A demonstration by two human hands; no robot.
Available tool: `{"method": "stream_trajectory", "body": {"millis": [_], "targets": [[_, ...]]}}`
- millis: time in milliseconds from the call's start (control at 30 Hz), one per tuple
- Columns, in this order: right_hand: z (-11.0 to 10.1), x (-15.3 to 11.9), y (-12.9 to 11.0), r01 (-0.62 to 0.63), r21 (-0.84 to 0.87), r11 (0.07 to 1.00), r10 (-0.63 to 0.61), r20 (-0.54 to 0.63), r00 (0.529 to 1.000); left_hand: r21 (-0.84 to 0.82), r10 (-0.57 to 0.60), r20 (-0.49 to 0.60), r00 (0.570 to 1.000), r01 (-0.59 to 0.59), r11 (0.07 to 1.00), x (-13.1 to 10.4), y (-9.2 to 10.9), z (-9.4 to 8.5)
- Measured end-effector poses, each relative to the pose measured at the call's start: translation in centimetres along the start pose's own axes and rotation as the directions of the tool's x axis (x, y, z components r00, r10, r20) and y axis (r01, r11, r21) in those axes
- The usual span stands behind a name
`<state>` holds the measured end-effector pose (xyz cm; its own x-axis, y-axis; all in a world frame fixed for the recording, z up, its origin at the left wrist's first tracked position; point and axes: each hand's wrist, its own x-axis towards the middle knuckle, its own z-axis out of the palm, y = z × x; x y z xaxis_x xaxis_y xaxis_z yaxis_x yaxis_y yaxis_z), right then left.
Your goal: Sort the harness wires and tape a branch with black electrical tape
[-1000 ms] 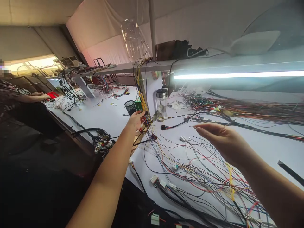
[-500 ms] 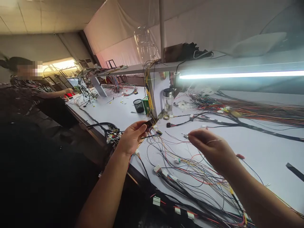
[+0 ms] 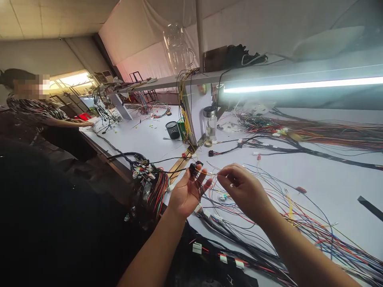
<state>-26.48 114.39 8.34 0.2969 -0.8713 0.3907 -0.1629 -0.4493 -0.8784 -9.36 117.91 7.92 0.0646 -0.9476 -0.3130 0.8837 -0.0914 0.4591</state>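
My left hand (image 3: 184,196), palm up, grips a black connector (image 3: 193,169) between thumb and fingers. Dark wires trail from the connector down over the fingers. To its right, my right hand (image 3: 245,189) is closed in a pinch on a thin wire (image 3: 210,173), whose light-coloured end points left toward the connector. Whether the wire touches the connector I cannot tell. Loose coloured wires (image 3: 278,199) spread over the table beneath and beside my right hand. A white multi-pin connector (image 3: 198,208) on a dark harness lies just below my left hand.
A bundle of connectors (image 3: 143,170) lies at the table edge on the left. Behind stand a mesh cup (image 3: 172,130) and a glass bottle (image 3: 210,123) by the shelf post. Black harnesses (image 3: 299,153) run along the right. A co-worker (image 3: 38,107) stands far left.
My left hand has moved right and down and turned palm up with the black connector. My right hand has come left, bringing the wire end close to it. The co-worker's arm has lowered.
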Motion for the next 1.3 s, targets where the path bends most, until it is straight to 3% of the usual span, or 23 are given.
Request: {"method": "stream_trajectory", "body": {"millis": [167, 300, 567, 767, 900, 1067, 1200, 1300], "targets": [[0.5, 0.2, 0.2, -0.022, 0.015, 1.0, 0.022, -0.007, 1.0, -0.197, -0.133, -0.084, 0.988, 0.114, 0.974, 0.2, 0.0, -0.1], [1.1, 0.3, 0.6, -0.045, 0.013, 0.999, 0.045, 0.005, 0.999, -0.301, -0.194, -0.038, 0.98, 0.173, 0.938, 0.1, -0.1, -0.6], [2.9, 0.3, 1.6, -0.183, 0.013, 0.983, 0.182, 0.057, 0.982, -0.246, -0.195, 0.019, 0.981, 0.194, 0.95, 0.8, -1.6, -0.8], [3.2, 0.3, 1.4, -0.262, 0.005, 0.965, 0.261, 0.067, 0.963, -0.24, -0.237, 0.029, 0.971, 0.237, 0.942, 0.8, -1.9, -1.0], [3.3, 0.5, 1.0, -0.324, 0.004, 0.946, 0.323, 0.061, 0.944, -0.194, -0.186, 0.022, 0.982, 0.187, 0.963, 0.6, -2.1, -1.3], [3.4, 0.5, 1.3, -0.307, -0.017, 0.951, 0.308, 0.024, 0.951, -0.119, -0.05, -0.034, 0.998, 0.045, 0.992, 0.1, -2.6, -1.2], [3.3, 0.2, 1.5, -0.255, -0.079, 0.964, 0.253, -0.036, 0.967, -0.059, 0.056, -0.095, 0.994, -0.061, 0.996, -0.3, -3.1, -0.5], [3.3, -0.2, 1.4, -0.143, -0.123, 0.982, 0.133, -0.088, 0.987, -0.051, 0.065, -0.109, 0.992, -0.071, 0.996, -0.5, -3.2, -0.1]]}}
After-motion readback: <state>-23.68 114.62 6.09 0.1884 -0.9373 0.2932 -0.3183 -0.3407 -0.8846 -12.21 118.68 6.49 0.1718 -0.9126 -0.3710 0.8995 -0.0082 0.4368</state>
